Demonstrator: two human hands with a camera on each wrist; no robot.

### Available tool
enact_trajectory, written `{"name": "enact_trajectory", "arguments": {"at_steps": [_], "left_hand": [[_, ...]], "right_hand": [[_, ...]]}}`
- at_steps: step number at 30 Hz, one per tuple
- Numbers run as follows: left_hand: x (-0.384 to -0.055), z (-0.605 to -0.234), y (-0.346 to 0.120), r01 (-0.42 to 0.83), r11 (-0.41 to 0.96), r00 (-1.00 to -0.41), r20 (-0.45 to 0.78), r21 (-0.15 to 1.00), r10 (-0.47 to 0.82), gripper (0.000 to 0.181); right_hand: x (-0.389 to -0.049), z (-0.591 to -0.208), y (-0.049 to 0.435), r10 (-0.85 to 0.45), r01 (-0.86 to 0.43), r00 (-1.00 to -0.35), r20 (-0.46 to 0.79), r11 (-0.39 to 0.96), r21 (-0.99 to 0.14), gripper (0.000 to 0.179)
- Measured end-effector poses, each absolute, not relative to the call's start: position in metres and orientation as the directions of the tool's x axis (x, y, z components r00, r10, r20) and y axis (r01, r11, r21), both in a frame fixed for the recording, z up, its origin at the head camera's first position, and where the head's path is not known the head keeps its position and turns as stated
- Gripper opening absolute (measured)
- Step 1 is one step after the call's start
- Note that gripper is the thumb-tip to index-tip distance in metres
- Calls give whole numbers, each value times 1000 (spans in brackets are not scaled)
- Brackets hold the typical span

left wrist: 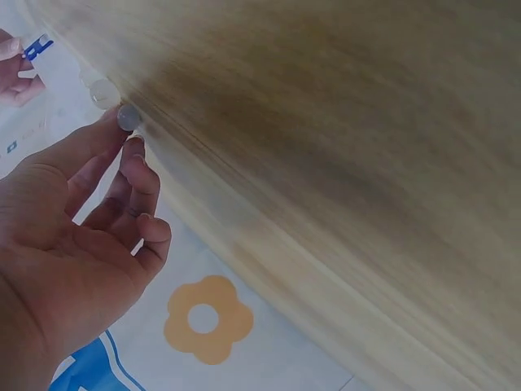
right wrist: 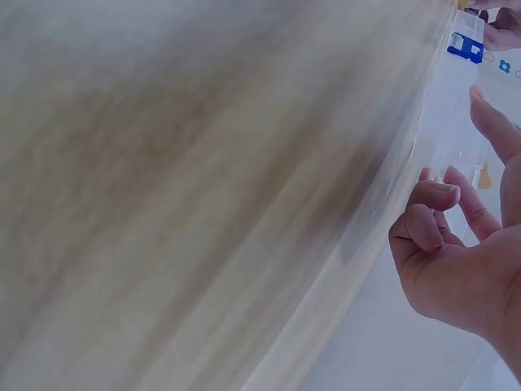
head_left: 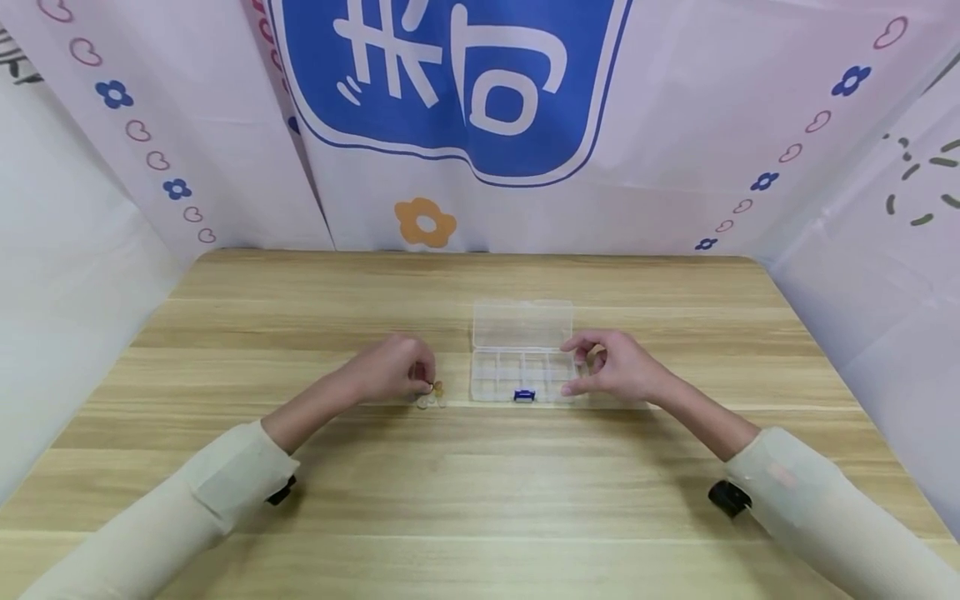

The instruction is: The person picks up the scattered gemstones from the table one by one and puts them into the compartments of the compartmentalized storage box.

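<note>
A clear plastic compartment box [head_left: 498, 375] lies on the table with its lid [head_left: 522, 325] swung back and a blue latch [head_left: 524, 396] at the front. My right hand [head_left: 618, 367] grips its right end, thumb at the front corner and index finger near the hinge, the other fingers curled beside it. Left of the box, my left hand [head_left: 393, 369] reaches down to a few small discs [head_left: 431, 402], some clear and some amber. In the left wrist view, its thumb and index finger pinch a translucent round disc [left wrist: 129, 116], with another clear disc [left wrist: 103, 94] just beyond.
The wood-grain table [head_left: 480, 500] extends around the box and both hands. A white printed cloth [head_left: 675, 167] with a blue sign and an orange flower [head_left: 425, 222] hangs behind its far edge. Dark wrist devices [head_left: 729, 498] sit under the sleeves.
</note>
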State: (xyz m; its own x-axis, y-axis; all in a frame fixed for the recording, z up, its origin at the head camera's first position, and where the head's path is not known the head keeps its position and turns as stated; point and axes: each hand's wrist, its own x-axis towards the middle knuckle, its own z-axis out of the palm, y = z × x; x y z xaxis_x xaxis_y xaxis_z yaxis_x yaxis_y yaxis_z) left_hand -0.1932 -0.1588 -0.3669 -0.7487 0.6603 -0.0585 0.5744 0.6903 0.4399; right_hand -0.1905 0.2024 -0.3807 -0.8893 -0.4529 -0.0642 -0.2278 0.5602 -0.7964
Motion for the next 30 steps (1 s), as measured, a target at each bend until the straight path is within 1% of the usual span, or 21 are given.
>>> {"name": "enact_trajectory", "arguments": {"at_steps": [16, 25, 30], "left_hand": [[-193, -368, -160, 554, 674, -747, -64, 488, 661, 20], [-192, -365, -161, 492, 698, -784, -83, 521, 615, 17], [-192, -363, -162, 491, 686, -794, -48, 537, 606, 18]], "right_hand": [[-190, -376, 201, -452, -231, -889, -73, 582, -780, 60], [-191, -375, 200, -444, -239, -893, -73, 605, -759, 59], [-190, -376, 200, -447, -235, -891, -81, 606, -760, 60]]}}
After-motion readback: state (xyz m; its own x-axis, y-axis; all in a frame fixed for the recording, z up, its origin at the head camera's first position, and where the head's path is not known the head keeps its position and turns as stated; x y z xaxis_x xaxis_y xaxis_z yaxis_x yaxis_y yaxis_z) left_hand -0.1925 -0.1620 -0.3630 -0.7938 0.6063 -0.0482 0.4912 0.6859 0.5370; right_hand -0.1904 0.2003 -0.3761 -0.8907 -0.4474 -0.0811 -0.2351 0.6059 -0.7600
